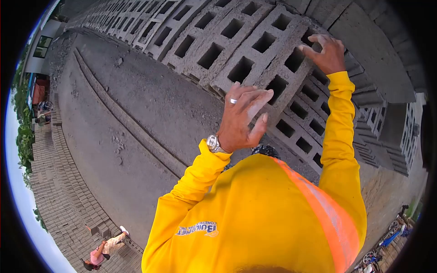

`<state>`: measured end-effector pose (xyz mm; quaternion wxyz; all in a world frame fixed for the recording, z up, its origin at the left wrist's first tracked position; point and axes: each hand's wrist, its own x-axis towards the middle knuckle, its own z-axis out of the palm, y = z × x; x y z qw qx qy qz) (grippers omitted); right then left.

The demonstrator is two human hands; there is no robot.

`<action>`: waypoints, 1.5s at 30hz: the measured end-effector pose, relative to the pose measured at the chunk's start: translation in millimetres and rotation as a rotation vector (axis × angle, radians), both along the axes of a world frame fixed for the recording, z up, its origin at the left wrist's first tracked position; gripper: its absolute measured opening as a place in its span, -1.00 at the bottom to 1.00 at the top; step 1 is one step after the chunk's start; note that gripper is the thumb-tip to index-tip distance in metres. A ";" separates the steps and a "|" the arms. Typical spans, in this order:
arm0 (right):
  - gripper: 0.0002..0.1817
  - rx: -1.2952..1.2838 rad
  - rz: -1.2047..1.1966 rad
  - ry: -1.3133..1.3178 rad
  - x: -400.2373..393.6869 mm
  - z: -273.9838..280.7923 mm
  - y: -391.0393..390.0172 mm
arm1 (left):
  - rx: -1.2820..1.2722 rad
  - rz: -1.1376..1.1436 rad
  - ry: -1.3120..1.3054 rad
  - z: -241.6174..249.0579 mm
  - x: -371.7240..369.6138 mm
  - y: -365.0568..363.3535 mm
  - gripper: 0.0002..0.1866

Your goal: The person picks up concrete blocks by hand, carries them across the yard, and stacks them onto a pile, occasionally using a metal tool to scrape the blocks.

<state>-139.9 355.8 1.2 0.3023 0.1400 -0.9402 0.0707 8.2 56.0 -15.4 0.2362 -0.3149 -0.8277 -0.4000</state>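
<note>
Grey hollow concrete blocks stand packed in a long row, their square holes facing up. Over the near end of the last block (286, 76) hovers my left hand (243, 116), fingers stretched and thumb apart, a ring and a wristwatch (213, 143) on it. At that block's far end is my right hand (327, 53), its fingers bent and spread from the thumb beside a hole. Neither hand is closed around the block. Both arms wear yellow sleeves.
More hollow blocks (299, 110) sit lower, beside the row. A long narrow strip (132, 116) crosses the grey ground, with rubble nearby. Block stacks (54, 182) fill the far left, where a person (102, 254) is. Bicycles (371, 257) stand at lower right.
</note>
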 end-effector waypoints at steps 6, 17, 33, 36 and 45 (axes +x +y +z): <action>-0.59 -0.631 -0.338 -0.212 163.8 -19.1 -19.4 | 0.433 0.573 -0.214 -21.6 -22.5 -189.1 -0.74; -0.65 -0.817 -0.571 -0.261 297.1 -50.2 -61.1 | -0.546 0.700 -0.012 -21.7 -220.7 -283.2 -0.59; -0.48 -1.260 0.368 -0.395 151.5 33.0 -187.1 | 0.597 0.295 -0.386 61.4 -49.2 -142.5 -0.65; -0.33 -1.155 0.397 -0.430 116.5 48.8 -205.0 | 0.678 0.230 -0.426 58.8 31.7 -63.4 -0.64; -0.40 -1.150 0.474 -0.550 123.2 89.6 -133.1 | 0.350 -0.067 -0.304 10.8 67.2 61.8 -0.64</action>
